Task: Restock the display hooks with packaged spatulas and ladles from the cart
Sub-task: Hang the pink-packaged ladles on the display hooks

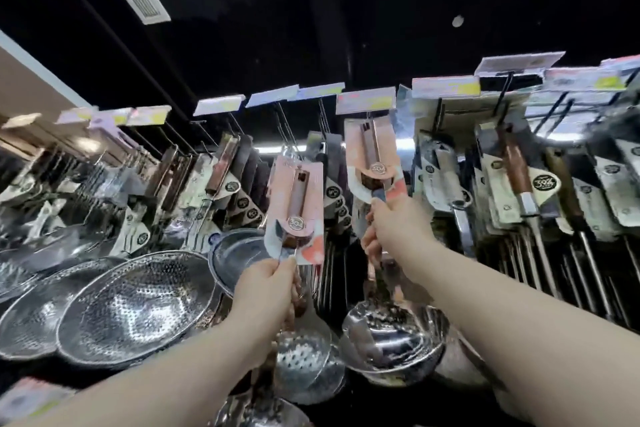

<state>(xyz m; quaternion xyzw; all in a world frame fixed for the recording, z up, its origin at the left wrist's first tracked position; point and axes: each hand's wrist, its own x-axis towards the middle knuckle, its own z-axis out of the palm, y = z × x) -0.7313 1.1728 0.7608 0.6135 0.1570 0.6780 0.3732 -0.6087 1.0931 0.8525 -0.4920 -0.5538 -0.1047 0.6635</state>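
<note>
Head: left hand (268, 284) holds one skimmer (304, 361), right hand (391, 229) one ladle (389, 340).

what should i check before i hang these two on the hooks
1. Left hand grip on the skimmer handle: ok, fingers curled round it.
2. Right hand grip on the ladle handle: ok.
3. Ladle card raised upright just under a price tag: ok.
4. Ladle card's hole threaded on the hook: cannot tell, too blurred.
5. Skimmer card lined up with a hook: cannot tell; it sits lower than the ladle card.
</note>
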